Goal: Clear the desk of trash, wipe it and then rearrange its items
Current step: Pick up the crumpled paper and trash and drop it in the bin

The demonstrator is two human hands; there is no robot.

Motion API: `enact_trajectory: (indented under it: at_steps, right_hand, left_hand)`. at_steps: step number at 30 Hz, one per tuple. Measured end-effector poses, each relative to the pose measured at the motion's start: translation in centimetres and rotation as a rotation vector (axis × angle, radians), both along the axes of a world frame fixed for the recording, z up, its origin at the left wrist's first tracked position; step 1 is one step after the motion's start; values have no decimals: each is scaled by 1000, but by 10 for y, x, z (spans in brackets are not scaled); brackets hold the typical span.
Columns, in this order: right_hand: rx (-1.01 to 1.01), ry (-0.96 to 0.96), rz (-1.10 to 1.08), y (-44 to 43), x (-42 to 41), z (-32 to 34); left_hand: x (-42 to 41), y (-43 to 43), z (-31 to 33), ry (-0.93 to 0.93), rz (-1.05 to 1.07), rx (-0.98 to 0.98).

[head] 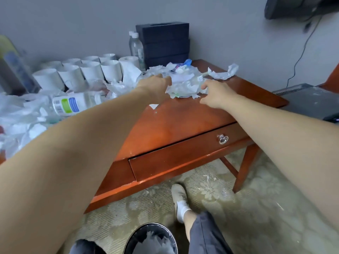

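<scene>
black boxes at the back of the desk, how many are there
3, in one stack behind the trash pile: top box, middle box, bottom box. The pile may hide more.

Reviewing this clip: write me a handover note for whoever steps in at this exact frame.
Left hand: at the trash pile on the desk, fingers hidden, grip unclear.
Right hand: curled fingers at the pile's right edge, grip unclear.
More crumpled paper lies behind; wrappers, a lying bottle and cups are to the left.
The bin by the feet holds some trash.
To do: finish clearing, wipe, rearrange.
</scene>
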State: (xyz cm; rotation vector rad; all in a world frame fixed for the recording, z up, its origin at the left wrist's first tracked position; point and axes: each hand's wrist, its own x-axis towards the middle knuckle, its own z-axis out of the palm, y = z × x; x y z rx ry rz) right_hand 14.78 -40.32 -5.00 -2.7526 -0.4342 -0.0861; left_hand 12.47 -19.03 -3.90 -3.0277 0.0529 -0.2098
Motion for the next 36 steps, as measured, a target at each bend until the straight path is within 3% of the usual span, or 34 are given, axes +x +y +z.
enact_trajectory:
  at_steps: [4,11,13,18,23,36]
  right_hand:
    - [-14,31,14,18,57,-7]
    - [-100,102,95,53,111,-35]
    - [-167,87,95,62,113,-45]
    - [-11,-55,66,76,105,-48]
    - [-23,-141,75,73,91,-41]
    - [97,-331,53,69,37,36]
  left_hand:
    - [62,23,-5,14,47,10]
    - [114,55,-31,251,105,21]
    - [117,58,-40,214,102,-14]
    - [119,67,-47,83,91,-69]
    - [103,68,-43,-51,46,-124]
    - [23,72,56,-329,-9,-131]
